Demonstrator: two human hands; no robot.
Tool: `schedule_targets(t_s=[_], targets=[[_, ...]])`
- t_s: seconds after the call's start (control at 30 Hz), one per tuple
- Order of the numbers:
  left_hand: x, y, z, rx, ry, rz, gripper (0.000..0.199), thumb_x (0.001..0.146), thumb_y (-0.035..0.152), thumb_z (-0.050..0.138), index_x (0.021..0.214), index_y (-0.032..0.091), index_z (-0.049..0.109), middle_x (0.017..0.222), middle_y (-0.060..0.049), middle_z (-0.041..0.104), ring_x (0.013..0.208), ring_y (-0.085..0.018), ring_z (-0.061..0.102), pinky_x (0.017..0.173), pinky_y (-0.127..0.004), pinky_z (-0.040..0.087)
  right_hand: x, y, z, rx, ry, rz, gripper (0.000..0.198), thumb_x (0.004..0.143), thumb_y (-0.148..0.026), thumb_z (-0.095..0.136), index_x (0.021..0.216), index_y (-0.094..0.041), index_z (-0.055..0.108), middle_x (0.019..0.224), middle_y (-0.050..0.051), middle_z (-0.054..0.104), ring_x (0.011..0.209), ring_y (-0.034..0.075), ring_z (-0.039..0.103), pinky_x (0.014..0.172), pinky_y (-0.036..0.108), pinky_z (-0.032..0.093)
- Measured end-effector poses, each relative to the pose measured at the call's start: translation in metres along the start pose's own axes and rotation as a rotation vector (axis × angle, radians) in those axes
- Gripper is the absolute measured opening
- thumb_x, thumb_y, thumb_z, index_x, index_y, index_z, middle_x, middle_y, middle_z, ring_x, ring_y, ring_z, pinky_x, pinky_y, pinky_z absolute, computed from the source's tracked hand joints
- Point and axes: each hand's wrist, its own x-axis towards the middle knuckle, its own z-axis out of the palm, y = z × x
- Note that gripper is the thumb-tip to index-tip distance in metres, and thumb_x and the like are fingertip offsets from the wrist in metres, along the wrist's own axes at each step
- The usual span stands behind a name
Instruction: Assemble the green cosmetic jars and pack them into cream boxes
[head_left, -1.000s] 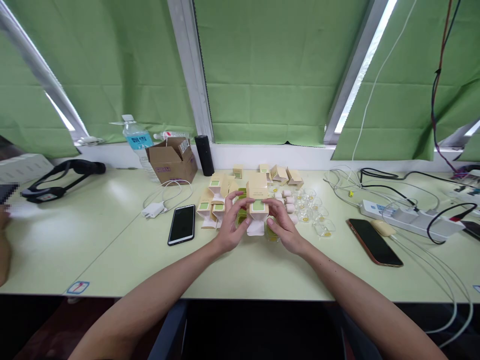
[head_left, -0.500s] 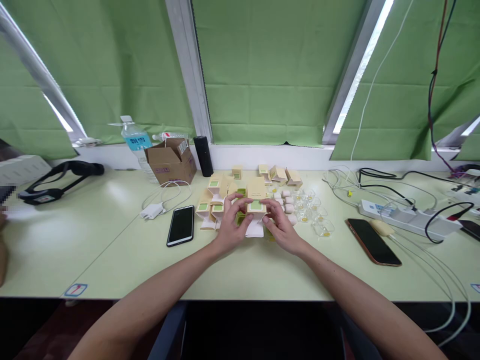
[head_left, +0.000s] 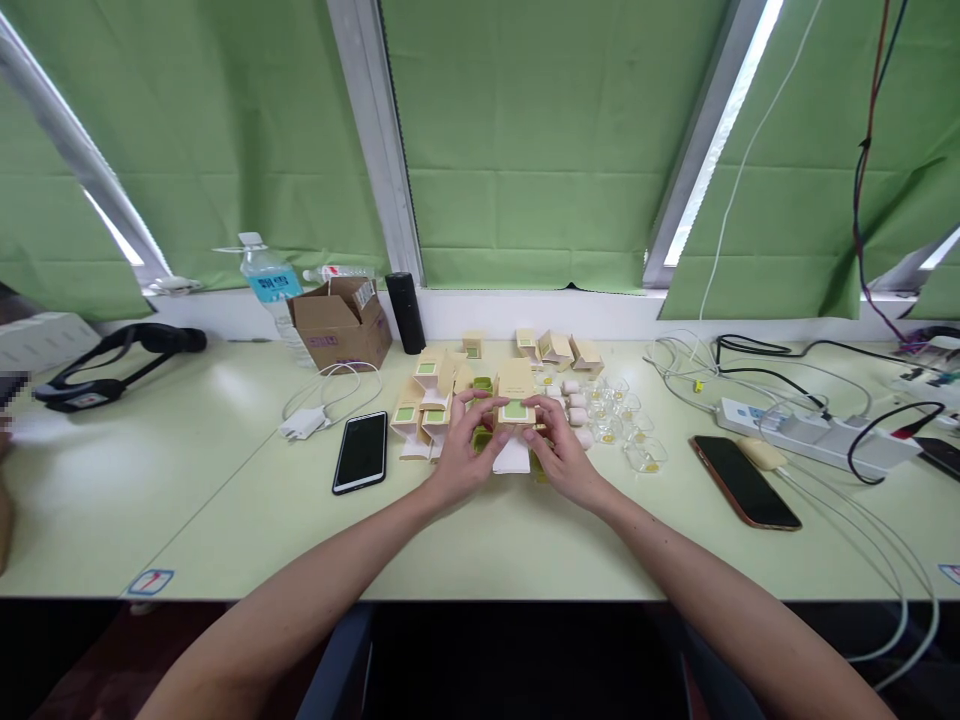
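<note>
Cream box (head_left: 515, 411), contents hidden, touches left hand (head_left: 463, 447) and right hand (head_left: 564, 452).

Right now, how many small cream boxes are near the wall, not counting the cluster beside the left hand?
4. One lone box is behind the left hand; further right are a first box, a second box and a third box. Others may be hidden.

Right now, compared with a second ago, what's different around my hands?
Your right hand has brought its thumb leftward, in against the small carton. Nothing was let go; your left hand keeps its hold. The brown cardboard box and clear containers stayed put.
</note>
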Motion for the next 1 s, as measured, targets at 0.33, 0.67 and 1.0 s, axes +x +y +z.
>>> schedule_targets(t_s=[0.33,0.67,1.0], targets=[[0.002,-0.009,-0.004,-0.199,-0.233,-0.003,0.087,0.083,0.032,0.075,0.16,0.04,0.037,0.163,-0.012,0.021,0.14,-0.034,0.05,0.115,-0.054,0.048,0.003,0.006,-0.006,0.051,0.03,-0.004,0.037,0.105,-0.049,0.051,0.138,-0.035,0.043,0.123,0.005,0.062,0.099,0.02,0.061,0.084,0.035,0.053],[0.003,0.0,-0.001,-0.216,-0.151,-0.033,0.074,0.089,0.056,0.073,0.154,0.034,0.045,0.156,-0.015,0.034,0.116,-0.026,0.061,0.099,-0.045,0.057,0.003,0.005,-0.005,0.012,0.025,-0.031,0.04,0.103,-0.053,0.053,0.139,-0.035,0.047,0.118,0.005,0.061,0.105,0.022,0.062,0.096,0.041,0.053],[0.005,0.005,-0.002,-0.382,-0.107,-0.124,0.062,0.092,0.054,0.07,0.141,0.026,0.044,0.112,-0.009,0.065,0.099,-0.023,0.067,0.084,-0.036,0.057,-0.002,-0.004,-0.003,-0.011,-0.039,-0.031,0.047,0.103,-0.055,0.052,0.145,-0.035,0.05,0.126,0.008,0.058,0.115,0.025,0.058,0.098,0.043,0.054]])
